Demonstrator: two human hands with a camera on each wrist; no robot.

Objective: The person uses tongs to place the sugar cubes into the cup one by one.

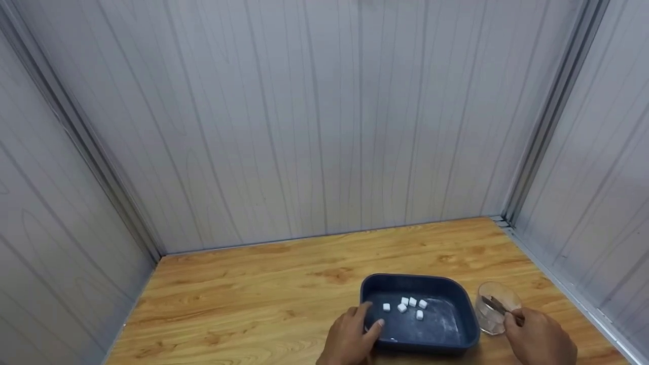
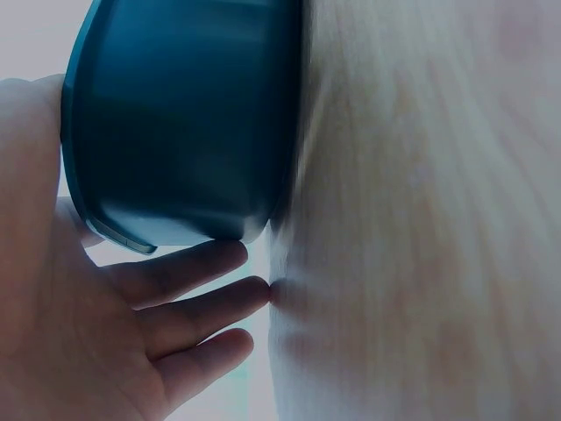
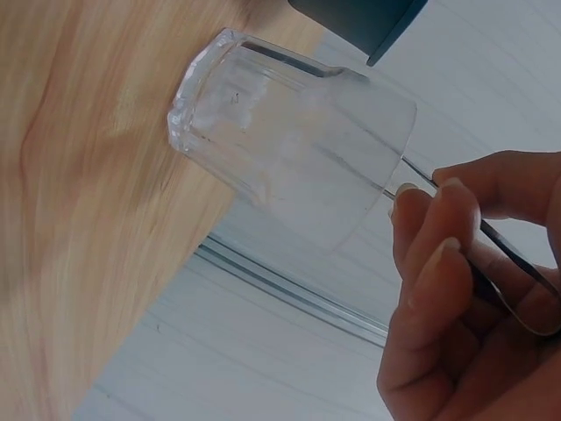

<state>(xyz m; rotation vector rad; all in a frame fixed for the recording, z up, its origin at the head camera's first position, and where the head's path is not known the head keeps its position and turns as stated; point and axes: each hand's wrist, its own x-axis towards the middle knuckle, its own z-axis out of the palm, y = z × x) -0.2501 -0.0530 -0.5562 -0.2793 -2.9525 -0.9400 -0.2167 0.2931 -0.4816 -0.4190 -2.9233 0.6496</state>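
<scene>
A dark blue rectangular basin (image 1: 431, 349) stands on the wooden table, with several small white cubes (image 1: 419, 315) lying apart and in a loose cluster on its floor. My left hand (image 1: 350, 334) holds the basin's left edge, its thumb over the rim; in the left wrist view the fingers (image 2: 206, 263) lie along the outer wall. To the right of the basin is a clear glass (image 1: 490, 319). Metal tweezers (image 3: 517, 254) are pinched in my right hand (image 3: 456, 263), their arms reaching down into the glass. Whether the tips hold anything is hard to tell through the cloudy glass.
The wooden tabletop (image 1: 243, 299) extends left of the basin and behind it. Pale panelled walls (image 1: 324, 126) enclose the table at the back and both sides. The right wall's base strip (image 1: 568, 289) runs close beyond the glass.
</scene>
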